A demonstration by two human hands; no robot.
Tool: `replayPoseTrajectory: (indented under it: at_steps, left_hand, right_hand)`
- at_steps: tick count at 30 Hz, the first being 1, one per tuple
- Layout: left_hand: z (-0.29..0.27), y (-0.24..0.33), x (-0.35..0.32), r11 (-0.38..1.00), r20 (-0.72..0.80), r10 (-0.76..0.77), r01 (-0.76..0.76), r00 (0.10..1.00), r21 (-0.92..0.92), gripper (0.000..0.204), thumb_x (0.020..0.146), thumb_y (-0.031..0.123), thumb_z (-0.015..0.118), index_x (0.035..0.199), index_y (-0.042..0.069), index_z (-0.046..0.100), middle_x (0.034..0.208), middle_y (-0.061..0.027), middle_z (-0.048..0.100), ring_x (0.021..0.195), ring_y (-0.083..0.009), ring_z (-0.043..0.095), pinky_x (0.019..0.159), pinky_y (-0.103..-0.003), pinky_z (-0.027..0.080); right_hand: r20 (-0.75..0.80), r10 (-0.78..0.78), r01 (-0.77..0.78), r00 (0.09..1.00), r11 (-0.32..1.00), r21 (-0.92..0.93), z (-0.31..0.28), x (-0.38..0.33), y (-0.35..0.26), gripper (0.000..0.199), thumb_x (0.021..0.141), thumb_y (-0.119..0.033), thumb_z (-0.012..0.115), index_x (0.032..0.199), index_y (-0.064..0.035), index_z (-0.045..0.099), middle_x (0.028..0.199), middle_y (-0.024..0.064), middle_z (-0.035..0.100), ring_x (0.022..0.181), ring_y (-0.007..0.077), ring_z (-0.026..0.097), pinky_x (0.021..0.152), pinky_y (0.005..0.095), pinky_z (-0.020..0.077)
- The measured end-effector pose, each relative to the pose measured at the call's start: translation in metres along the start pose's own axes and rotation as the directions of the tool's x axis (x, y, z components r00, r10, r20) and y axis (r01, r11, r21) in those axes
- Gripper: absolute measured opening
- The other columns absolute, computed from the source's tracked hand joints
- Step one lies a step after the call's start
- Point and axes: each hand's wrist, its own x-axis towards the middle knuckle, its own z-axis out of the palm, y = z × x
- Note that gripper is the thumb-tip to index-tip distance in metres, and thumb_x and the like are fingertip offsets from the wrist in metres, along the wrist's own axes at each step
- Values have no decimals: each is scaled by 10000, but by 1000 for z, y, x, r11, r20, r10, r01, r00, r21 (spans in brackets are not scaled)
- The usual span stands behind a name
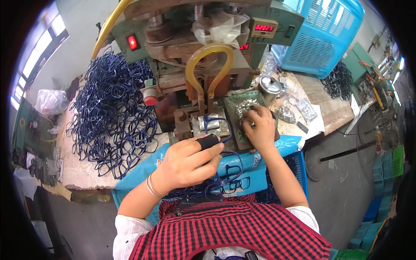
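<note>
The left hand (190, 161) pinched the near end of a blue frame (230, 127) over the metal block (212, 124), a sound hold if it was light and springy, while the right hand (261, 129) curled over metal bits (246, 106) in the right tray (241, 139), its grip hidden.

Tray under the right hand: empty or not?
Not empty: small shiny pieces lie heaped in the green tray, with the right hand over it.

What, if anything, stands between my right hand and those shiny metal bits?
Nothing visible: your right hand is over the tray, right at the shiny metal bits, with no object between them.
</note>
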Motion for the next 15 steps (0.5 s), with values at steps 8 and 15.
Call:
replayPoseTrajectory:
  at_steps: [8,15]
  left_hand:
    - [4,28,-39,942,-21,-287,279,958,-188,342,772,50,824,1088,44,692,1266,-149,703,1136,-360,709,961,-481,585]
    - [-97,20,-83,632,-705,-524,773,478,55,194,811,-48,734,988,32,730,1021,-120,745,983,-279,691,944,-369,516]
  right_hand:
    - [74,-234,240,969,968,-76,16,34,27,225,800,-41,680,1023,-52,704,1167,168,693,1136,375,639,920,465,523]
    - [38,339,-329,940,876,353,-14,9,-3,122,899,-28,700,1003,-3,758,946,117,737,889,220,695,838,328,528]
